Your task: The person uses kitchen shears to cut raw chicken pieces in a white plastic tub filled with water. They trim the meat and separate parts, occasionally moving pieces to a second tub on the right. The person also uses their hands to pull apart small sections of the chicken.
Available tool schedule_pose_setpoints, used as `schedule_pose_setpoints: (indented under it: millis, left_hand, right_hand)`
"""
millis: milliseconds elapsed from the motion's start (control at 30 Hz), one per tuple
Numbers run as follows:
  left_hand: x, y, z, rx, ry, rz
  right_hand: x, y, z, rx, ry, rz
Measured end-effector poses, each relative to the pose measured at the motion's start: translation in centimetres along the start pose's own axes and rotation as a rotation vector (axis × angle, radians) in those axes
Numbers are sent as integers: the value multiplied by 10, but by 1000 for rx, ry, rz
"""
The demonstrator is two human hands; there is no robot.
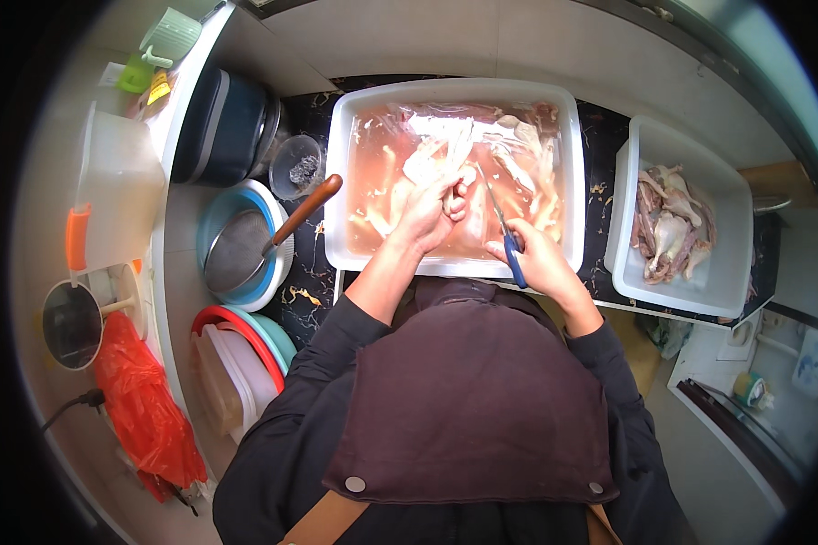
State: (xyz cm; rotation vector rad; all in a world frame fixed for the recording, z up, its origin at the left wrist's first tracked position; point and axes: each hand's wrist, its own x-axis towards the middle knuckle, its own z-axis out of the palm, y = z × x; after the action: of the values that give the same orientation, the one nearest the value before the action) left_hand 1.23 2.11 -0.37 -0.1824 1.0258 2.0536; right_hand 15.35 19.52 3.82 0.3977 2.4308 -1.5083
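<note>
A white rectangular tub [573,173] of pinkish water stands on the counter in front of me, with several pale pieces of raw poultry lying in it. Over the water, my left hand [434,216] is closed around a pale poultry piece [441,162]; its exact cut is hard to make out against the glare. At the tub's near right edge, my right hand [538,262] grips blue-handled scissors [510,245]. Their blades point up and away, just right of my left hand. Whether the blades touch the piece I cannot tell.
A second white bin [623,218] on the right holds raw poultry legs [671,227]. On the left are a strainer [236,250] with a brown handle over a blue basin [277,218], a clear bowl [295,166] and stacked basins [277,363]. A red plastic bag [145,400] hangs far left.
</note>
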Motion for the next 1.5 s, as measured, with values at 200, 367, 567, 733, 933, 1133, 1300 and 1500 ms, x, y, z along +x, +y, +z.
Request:
schedule_pose_setpoints:
  millis: [200, 367, 567, 733, 933, 1133, 1300, 1500]
  left_hand:
    - [-4, -14, 3, -303, -165, -45]
    - [-10, -21, 15, -278, -79, -10]
    - [-16, -22, 26, -256, -2, -3]
    - [-9, -26, 10, -294, -208, 16]
    - [-13, -23, 30, -230, 129, -44]
    - [-9, -25, 17, -199, 89, -81]
    - [-8, -27, 20, -203, 141, -84]
    - [0, -34, 6, -248, 109, -89]
  right_hand:
    - [11, 3, 9, -271, 320, -357]
    - [13, -8, 10, -448, 346, -287]
    - [13, -7, 15, -433, 381, -377]
    - [16, -2, 19, -439, 394, -407]
    - [17, -1, 15, -425, 361, -424]
    - [14, -5, 10, -448, 299, -398]
    - [16, 2, 11, -379, 254, -373]
    - [18, 7, 13, -357, 161, -236]
